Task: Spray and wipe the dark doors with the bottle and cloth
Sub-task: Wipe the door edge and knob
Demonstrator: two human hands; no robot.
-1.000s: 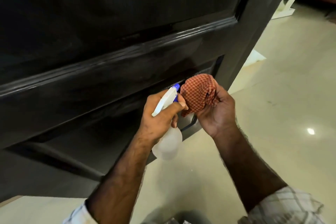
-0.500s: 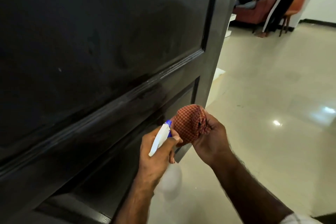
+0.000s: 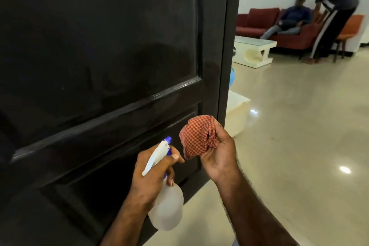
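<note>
Glossy dark paneled door (image 3: 111,50), faintly smudged

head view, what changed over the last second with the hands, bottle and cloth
The view lifted from the door's low panel to its upper panel and the room beyond. The left hand and right hand drew slightly apart, so the cloth no longer touches the spray bottle nozzle. Unchanged: the left hand grips the bottle, the right holds the bunched cloth, both near the dark door.
</note>
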